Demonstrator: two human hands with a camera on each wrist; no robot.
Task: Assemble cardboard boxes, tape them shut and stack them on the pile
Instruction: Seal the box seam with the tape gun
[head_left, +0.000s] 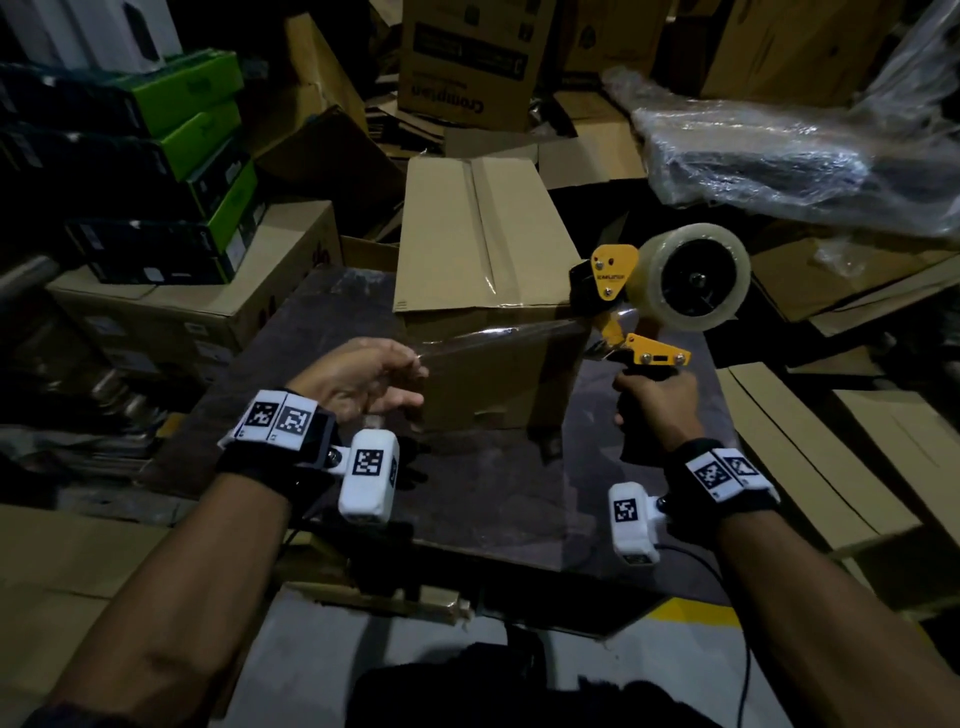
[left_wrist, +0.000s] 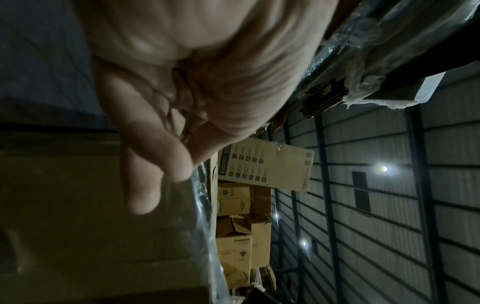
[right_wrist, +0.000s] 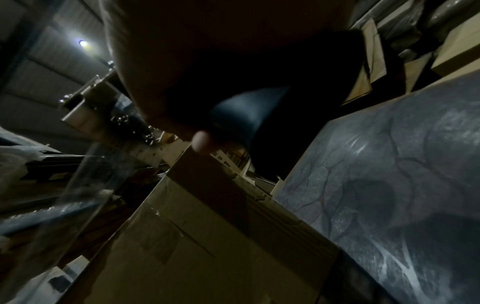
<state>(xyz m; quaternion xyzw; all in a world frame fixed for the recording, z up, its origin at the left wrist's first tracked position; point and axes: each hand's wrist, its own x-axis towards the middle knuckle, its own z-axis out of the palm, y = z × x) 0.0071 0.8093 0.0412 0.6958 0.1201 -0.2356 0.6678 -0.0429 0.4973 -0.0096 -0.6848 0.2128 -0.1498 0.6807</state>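
Note:
A closed cardboard box stands on the dark table, with clear tape along its top seam. My right hand grips the black handle of a yellow tape dispenser, which carries a clear tape roll and is held just right of the box's near corner. A strip of clear tape stretches from the dispenser leftward across the box's front. My left hand pinches its free end. In the left wrist view my fingers sit beside the tape strip against the box. The right wrist view shows the handle, the box and the table.
Green-and-black cartons are stacked on brown boxes at the left. A printed brown box stands behind. A plastic-wrapped bundle lies at the back right, and flat cardboard sheets at the right.

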